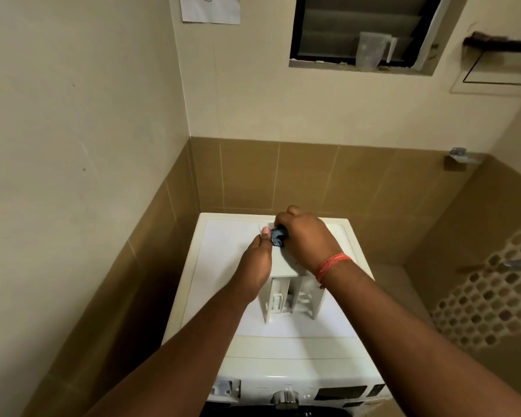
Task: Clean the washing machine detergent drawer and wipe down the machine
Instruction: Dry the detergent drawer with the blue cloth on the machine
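With the right hand [306,239] clamped on the blue cloth [278,237] and the left hand [257,260] gripping the detergent drawer [289,284] atop the washing machine [283,350], hard scrubbing toward twelve o'clock could tip the drawer over.

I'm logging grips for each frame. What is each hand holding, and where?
The right hand grips a bunched blue cloth against the far end of the detergent drawer. The left hand steadies the drawer's left side.

Bare forearms (orange thread bracelet [331,265], right wrist)
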Tool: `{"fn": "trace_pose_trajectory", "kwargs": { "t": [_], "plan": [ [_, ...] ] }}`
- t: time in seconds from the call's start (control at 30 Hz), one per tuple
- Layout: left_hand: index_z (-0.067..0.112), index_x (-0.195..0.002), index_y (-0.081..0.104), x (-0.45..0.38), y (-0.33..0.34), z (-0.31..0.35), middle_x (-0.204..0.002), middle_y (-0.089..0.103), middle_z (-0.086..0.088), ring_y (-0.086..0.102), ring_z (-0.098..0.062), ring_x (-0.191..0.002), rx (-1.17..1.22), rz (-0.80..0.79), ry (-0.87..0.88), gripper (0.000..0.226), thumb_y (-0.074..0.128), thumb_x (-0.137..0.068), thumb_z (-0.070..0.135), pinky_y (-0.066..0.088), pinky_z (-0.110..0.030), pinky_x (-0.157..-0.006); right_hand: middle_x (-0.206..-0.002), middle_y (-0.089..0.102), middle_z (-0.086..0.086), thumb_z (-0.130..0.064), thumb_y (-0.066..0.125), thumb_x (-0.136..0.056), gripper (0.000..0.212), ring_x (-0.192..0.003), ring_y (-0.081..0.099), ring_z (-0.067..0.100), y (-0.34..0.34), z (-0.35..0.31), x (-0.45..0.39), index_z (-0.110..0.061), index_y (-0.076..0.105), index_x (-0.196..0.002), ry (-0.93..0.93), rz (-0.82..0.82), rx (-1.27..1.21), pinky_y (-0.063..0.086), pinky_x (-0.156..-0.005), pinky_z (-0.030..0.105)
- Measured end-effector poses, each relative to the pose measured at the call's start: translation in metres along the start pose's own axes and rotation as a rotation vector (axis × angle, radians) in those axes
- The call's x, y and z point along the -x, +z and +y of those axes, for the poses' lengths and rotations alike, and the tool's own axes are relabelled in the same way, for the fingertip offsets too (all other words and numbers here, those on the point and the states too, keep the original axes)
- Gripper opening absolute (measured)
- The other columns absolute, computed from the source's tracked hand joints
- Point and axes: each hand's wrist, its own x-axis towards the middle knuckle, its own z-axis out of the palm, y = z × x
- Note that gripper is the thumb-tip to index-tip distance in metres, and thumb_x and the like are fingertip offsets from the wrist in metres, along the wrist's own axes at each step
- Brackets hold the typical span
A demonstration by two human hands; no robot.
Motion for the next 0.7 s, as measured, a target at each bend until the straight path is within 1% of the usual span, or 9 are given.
{"fn": "trace_pose_trajectory", "kwargs": {
  "t": [0.1,0.17,0.3,0.37,0.43,0.5,0.57,0.67,0.7],
  "plan": [
    [0.025,-0.146,0.043,-0.001,-0.004,-0.001,-0.149,0.047,-0.001,0.044,-0.017,-0.130,-0.008,0.016,-0.019,0.065,0.022,-0.098,0.064,0.029,-0.028,-0.101,-0.088,0.054,0.002,-0.009,0.063,-0.079,0.011,-0.075,0.059,0.027,0.002,0.012,0.001,-0.014,0.062,-0.089,0.064,0.021,-0.049,0.034,-0.058,0.026],
    [0.023,-0.148,0.040,-0.002,-0.004,-0.001,-0.153,0.042,-0.001,0.038,-0.020,-0.140,-0.035,0.028,-0.034,0.070,0.022,-0.097,0.067,0.027,-0.028,-0.103,-0.088,0.054,0.002,-0.005,0.061,-0.080,0.009,-0.078,0.061,0.029,-0.004,0.029,0.002,-0.013,0.060,-0.085,0.203,0.090,-0.135,0.042,-0.061,0.023],
    [0.022,-0.149,0.038,-0.001,0.003,-0.001,-0.155,0.040,0.001,0.035,-0.020,-0.143,-0.058,0.016,-0.025,0.072,0.021,-0.096,0.067,0.023,-0.025,-0.100,-0.105,0.056,0.018,-0.007,0.054,-0.088,0.011,-0.090,0.057,0.037,-0.014,0.049,-0.002,-0.004,0.059,-0.098,0.393,0.318,-0.151,0.048,-0.076,0.039],
    [0.022,-0.149,0.039,-0.001,0.005,-0.001,-0.154,0.040,0.001,0.036,-0.019,-0.142,-0.054,0.016,-0.017,0.070,0.022,-0.097,0.066,0.023,-0.024,-0.101,-0.108,0.060,0.019,-0.006,0.056,-0.091,0.017,-0.093,0.061,0.029,-0.007,0.033,-0.007,-0.002,0.063,-0.106,0.323,0.287,-0.206,0.047,-0.083,0.031],
    [0.023,-0.146,0.043,-0.002,0.006,0.000,-0.149,0.047,0.000,0.046,-0.017,-0.131,-0.038,0.011,-0.004,0.065,0.022,-0.099,0.062,0.026,-0.023,-0.100,-0.107,0.061,0.018,-0.004,0.058,-0.088,0.020,-0.088,0.063,0.017,0.010,0.009,-0.008,-0.003,0.064,-0.107,0.191,0.153,-0.235,0.043,-0.076,0.014],
    [0.024,-0.140,0.050,-0.003,0.005,0.002,-0.138,0.057,-0.002,0.053,-0.013,-0.111,-0.018,0.015,-0.009,0.059,0.021,-0.101,0.059,0.034,-0.025,-0.094,-0.115,0.058,0.015,-0.011,0.053,-0.091,0.027,-0.102,0.062,0.022,0.025,-0.008,-0.009,-0.008,0.063,-0.116,0.065,0.018,-0.182,0.046,-0.090,0.022],
    [0.027,-0.141,0.048,-0.004,0.002,0.003,-0.138,0.057,0.000,0.050,-0.011,-0.109,-0.007,0.016,-0.017,0.059,0.020,-0.101,0.059,0.034,-0.027,-0.093,-0.119,0.055,0.012,-0.013,0.051,-0.093,0.032,-0.111,0.059,0.025,0.024,-0.008,-0.012,-0.012,0.062,-0.124,0.001,-0.035,-0.181,0.046,-0.099,0.032],
    [0.027,-0.146,0.043,-0.003,0.001,0.003,-0.146,0.049,-0.001,0.046,-0.016,-0.125,-0.023,-0.007,-0.021,0.064,0.020,-0.099,0.063,0.031,-0.029,-0.098,-0.107,0.055,0.011,-0.015,0.059,-0.091,0.034,-0.096,0.059,0.026,0.008,0.017,-0.010,-0.017,0.064,-0.124,-0.120,-0.075,-0.023,0.045,-0.083,0.025],
    [0.025,-0.146,0.043,-0.004,0.002,0.003,-0.148,0.047,-0.003,0.045,-0.019,-0.130,-0.031,-0.002,-0.023,0.065,0.020,-0.099,0.064,0.031,-0.029,-0.099,-0.103,0.053,0.010,-0.020,0.060,-0.091,0.031,-0.092,0.058,0.028,0.003,0.029,-0.007,-0.017,0.065,-0.121,-0.123,-0.092,0.071,0.044,-0.078,0.027]
  ]
}}
